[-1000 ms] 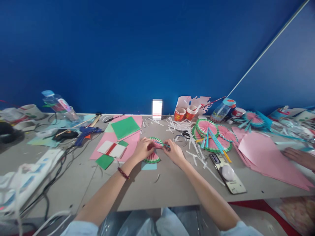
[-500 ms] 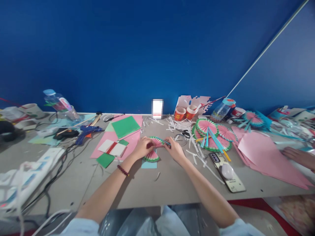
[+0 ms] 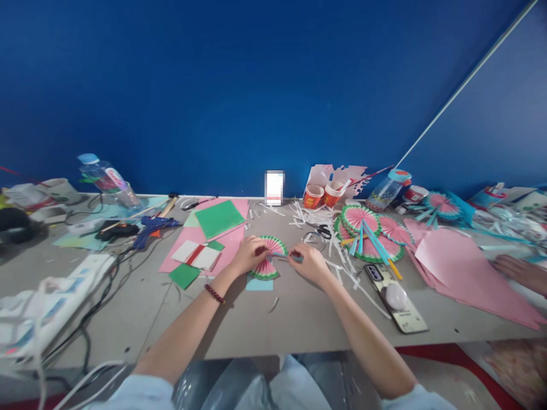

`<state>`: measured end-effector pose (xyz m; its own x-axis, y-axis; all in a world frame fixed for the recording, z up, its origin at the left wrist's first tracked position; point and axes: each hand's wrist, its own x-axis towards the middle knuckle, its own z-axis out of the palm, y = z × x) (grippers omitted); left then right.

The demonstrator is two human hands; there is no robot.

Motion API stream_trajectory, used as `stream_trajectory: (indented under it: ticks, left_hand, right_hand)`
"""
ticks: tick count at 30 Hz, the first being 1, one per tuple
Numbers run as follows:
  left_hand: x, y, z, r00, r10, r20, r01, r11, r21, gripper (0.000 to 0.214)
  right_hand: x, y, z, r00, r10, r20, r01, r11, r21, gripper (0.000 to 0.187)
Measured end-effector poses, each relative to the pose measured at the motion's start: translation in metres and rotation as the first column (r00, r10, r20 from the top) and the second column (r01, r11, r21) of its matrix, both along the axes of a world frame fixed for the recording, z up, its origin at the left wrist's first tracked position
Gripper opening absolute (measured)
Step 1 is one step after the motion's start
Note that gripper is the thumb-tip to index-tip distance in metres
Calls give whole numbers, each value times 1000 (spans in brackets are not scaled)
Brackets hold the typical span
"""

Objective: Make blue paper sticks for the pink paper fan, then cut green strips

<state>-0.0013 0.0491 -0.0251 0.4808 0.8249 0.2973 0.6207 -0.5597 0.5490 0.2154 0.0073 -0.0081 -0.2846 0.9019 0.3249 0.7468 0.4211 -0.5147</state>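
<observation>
My left hand (image 3: 251, 255) is closed on a pleated paper fan (image 3: 265, 270), pink with a green rim like a watermelon slice. The fan's folds spread above and below my fingertips. My right hand (image 3: 311, 263) pinches a thin bluish stick (image 3: 281, 255) whose far end reaches the fan's middle. Whether the stick is attached there, I cannot tell. Under the fan lies a light blue paper square (image 3: 260, 286). Larger finished-looking watermelon fans (image 3: 359, 220) with blue and yellow handles rest to the right of my right hand.
Left of me are pink sheets (image 3: 171, 256), green paper (image 3: 220, 219), a blue glue gun (image 3: 152, 226) and a power strip (image 3: 64, 304). Rightward lie scissors (image 3: 325, 231), white paper scraps (image 3: 337, 267), a phone (image 3: 405, 316), pink paper (image 3: 461, 273) and another person's hand (image 3: 519, 270). Red cups (image 3: 314, 196) stand behind.
My right hand has shifted slightly right and down, away from the fan, and its grip on the stick has turned. The left hand stays on the fan.
</observation>
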Motion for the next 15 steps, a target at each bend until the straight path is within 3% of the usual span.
stream_trajectory:
  ticks: [5, 15]
  left_hand:
    - [-1, 2, -1, 1000, -4, 7, 4, 1000, -29, 20]
    - [-1, 2, 1, 1000, -15, 19, 15, 999, -34, 21]
  right_hand:
    - [-5, -4, -2, 986, 10, 168, -9, 1000, -7, 8]
    - [-17, -6, -6, 975, -17, 219, 14, 1000, 15, 10]
